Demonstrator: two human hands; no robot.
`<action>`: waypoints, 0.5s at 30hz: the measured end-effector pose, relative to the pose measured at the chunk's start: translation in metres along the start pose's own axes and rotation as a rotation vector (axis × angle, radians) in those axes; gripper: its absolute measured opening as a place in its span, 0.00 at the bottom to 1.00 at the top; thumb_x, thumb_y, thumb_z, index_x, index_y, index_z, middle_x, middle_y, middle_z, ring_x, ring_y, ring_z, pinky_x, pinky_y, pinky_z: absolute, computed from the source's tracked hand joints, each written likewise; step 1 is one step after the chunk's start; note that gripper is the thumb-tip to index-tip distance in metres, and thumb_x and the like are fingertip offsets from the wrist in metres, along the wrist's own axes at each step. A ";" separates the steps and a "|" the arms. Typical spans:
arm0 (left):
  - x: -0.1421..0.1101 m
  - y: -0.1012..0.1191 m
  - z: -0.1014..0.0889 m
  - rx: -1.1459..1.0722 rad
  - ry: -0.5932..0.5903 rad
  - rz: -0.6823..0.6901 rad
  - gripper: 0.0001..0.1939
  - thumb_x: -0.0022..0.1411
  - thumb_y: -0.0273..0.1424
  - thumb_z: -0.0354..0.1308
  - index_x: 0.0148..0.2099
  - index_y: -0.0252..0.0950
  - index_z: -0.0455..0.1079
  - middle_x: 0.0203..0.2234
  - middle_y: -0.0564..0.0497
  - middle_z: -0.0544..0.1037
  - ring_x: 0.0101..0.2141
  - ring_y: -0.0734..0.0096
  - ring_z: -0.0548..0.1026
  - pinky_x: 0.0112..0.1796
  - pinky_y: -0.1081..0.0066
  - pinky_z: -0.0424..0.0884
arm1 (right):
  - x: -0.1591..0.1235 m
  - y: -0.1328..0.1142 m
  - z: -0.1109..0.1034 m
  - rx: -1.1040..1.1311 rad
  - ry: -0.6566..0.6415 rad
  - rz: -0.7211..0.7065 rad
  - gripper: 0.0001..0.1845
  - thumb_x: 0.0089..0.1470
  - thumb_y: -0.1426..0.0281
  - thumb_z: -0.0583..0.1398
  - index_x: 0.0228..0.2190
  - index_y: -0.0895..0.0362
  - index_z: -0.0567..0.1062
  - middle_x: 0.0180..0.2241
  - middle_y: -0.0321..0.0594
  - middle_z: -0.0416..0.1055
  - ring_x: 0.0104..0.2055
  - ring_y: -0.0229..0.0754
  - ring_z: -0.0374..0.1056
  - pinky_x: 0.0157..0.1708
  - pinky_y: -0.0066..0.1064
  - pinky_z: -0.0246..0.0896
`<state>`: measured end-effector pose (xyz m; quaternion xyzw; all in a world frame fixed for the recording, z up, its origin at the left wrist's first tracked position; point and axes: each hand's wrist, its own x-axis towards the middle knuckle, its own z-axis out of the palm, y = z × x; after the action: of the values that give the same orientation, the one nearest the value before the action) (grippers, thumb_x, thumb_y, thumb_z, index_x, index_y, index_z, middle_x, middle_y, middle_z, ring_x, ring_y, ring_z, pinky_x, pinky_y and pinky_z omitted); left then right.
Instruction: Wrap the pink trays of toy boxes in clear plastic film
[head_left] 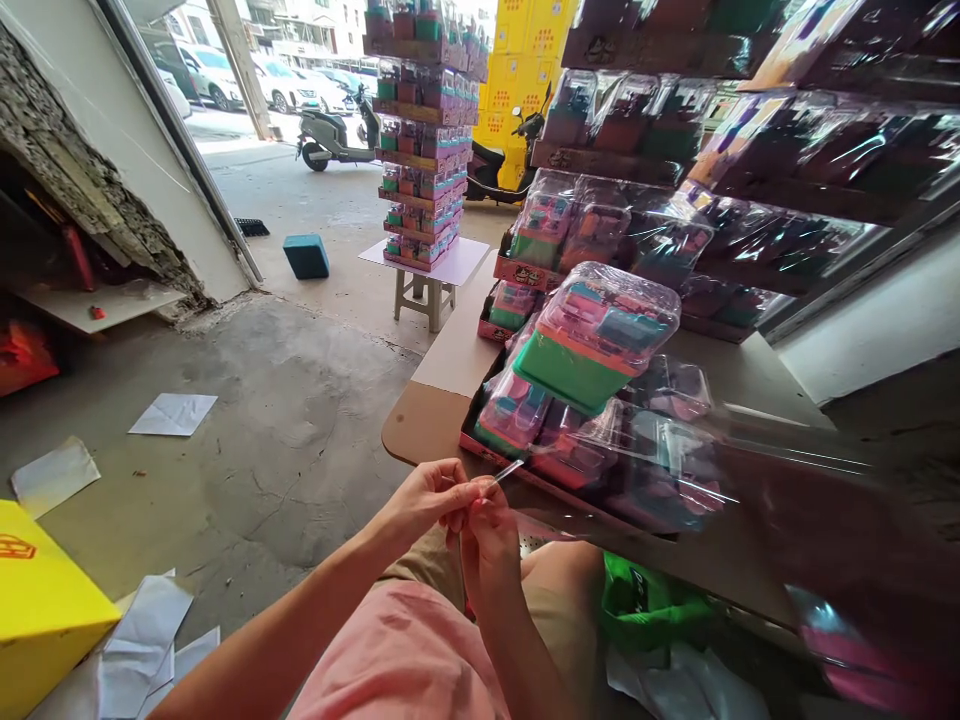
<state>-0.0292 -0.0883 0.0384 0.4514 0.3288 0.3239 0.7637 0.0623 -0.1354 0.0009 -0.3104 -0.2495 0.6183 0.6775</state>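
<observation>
My left hand (442, 490) and my right hand (491, 535) meet just in front of the table edge, fingers pinched together. Out of their fingertips sticks a thin, shiny pale strip (510, 470); its exact kind is unclear. Which hand carries more of it is hidden where the fingers overlap. Beyond them lies a low display tray (484, 450) with several clear-lidded plastic boxes in it. On top of these rests a box with a green base (574, 375), a clear lid and pink and blue pieces inside.
Film-wrapped trays of similar boxes (630, 130) rise in stacks on the table (424, 420). Another stack (424, 150) stands on a stool by the doorway. A yellow box (45, 610) and papers (172, 413) lie at left. A green bag (645, 600) hangs below the table.
</observation>
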 end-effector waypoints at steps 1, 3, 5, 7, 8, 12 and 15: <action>0.000 0.000 0.000 -0.005 0.007 0.000 0.22 0.49 0.46 0.63 0.24 0.35 0.59 0.11 0.58 0.68 0.12 0.81 0.63 0.13 0.80 0.62 | -0.001 -0.001 0.001 -0.002 0.000 -0.005 0.16 0.47 0.58 0.64 0.25 0.54 0.65 0.18 0.30 0.60 0.21 0.33 0.57 0.16 0.22 0.51; -0.001 0.000 0.000 -0.009 0.019 -0.001 0.22 0.50 0.46 0.63 0.25 0.35 0.59 0.11 0.58 0.67 0.11 0.81 0.63 0.14 0.80 0.60 | -0.002 -0.002 0.002 0.000 0.001 -0.015 0.17 0.46 0.58 0.64 0.23 0.55 0.65 0.20 0.31 0.59 0.23 0.34 0.57 0.17 0.23 0.51; -0.001 -0.001 0.001 -0.005 0.022 0.005 0.21 0.51 0.46 0.62 0.25 0.34 0.61 0.11 0.58 0.67 0.11 0.81 0.64 0.14 0.80 0.57 | -0.004 -0.003 0.002 0.002 -0.003 -0.023 0.17 0.46 0.58 0.64 0.23 0.55 0.65 0.22 0.32 0.59 0.24 0.33 0.57 0.21 0.24 0.52; -0.001 -0.002 0.003 0.005 0.027 0.017 0.20 0.52 0.45 0.62 0.25 0.33 0.63 0.12 0.57 0.68 0.13 0.80 0.66 0.16 0.80 0.57 | -0.005 -0.005 0.003 -0.003 -0.011 -0.021 0.16 0.46 0.58 0.64 0.23 0.55 0.66 0.22 0.31 0.58 0.25 0.33 0.56 0.23 0.25 0.53; -0.001 -0.002 0.003 0.008 0.027 0.020 0.20 0.52 0.44 0.62 0.25 0.32 0.64 0.13 0.56 0.69 0.14 0.80 0.67 0.17 0.79 0.57 | -0.006 -0.007 0.002 -0.011 -0.014 -0.020 0.16 0.46 0.58 0.64 0.23 0.55 0.66 0.23 0.31 0.57 0.25 0.33 0.55 0.25 0.25 0.53; 0.002 -0.001 0.002 0.033 0.076 0.050 0.19 0.50 0.43 0.63 0.24 0.32 0.65 0.16 0.53 0.72 0.18 0.78 0.67 0.23 0.77 0.61 | -0.019 -0.018 -0.017 -0.111 0.034 0.014 0.16 0.45 0.58 0.65 0.23 0.55 0.66 0.24 0.32 0.57 0.27 0.34 0.54 0.26 0.26 0.53; 0.005 0.005 -0.006 0.098 0.179 0.109 0.18 0.49 0.43 0.63 0.23 0.32 0.66 0.17 0.55 0.71 0.21 0.78 0.65 0.26 0.77 0.60 | -0.051 -0.028 -0.069 -0.271 0.103 0.080 0.17 0.44 0.56 0.65 0.22 0.55 0.66 0.23 0.34 0.58 0.26 0.35 0.55 0.26 0.28 0.55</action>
<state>-0.0322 -0.0799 0.0392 0.4747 0.3861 0.3877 0.6894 0.1255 -0.1947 -0.0232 -0.4401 -0.2829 0.5886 0.6163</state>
